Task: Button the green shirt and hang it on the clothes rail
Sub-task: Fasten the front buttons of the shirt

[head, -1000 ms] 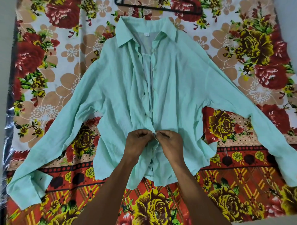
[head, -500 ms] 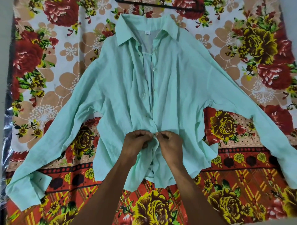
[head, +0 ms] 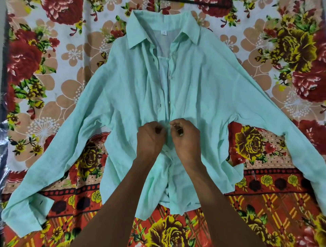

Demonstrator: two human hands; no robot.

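Observation:
The pale green shirt (head: 202, 91) lies flat on a flowered sheet, collar at the top and both sleeves spread out. My left hand (head: 150, 139) pinches the left front edge at the placket, about halfway down. Just beside it, my right hand (head: 185, 139) pinches the right front edge, and the two hands almost touch. Above them the front hangs apart, with small buttons showing down the right edge. Below my hands the front edges lie together, partly hidden by my forearms.
The flowered sheet (head: 53, 74) covers the whole surface under the shirt. A black hanger (head: 190, 1) lies just past the collar at the top edge of the view. A strip of clear plastic (head: 3, 141) shows at the far left.
Both hands have shifted slightly up the placket and stay pinched on the two front edges. The view has tilted a little, so the shirt sits higher in the frame.

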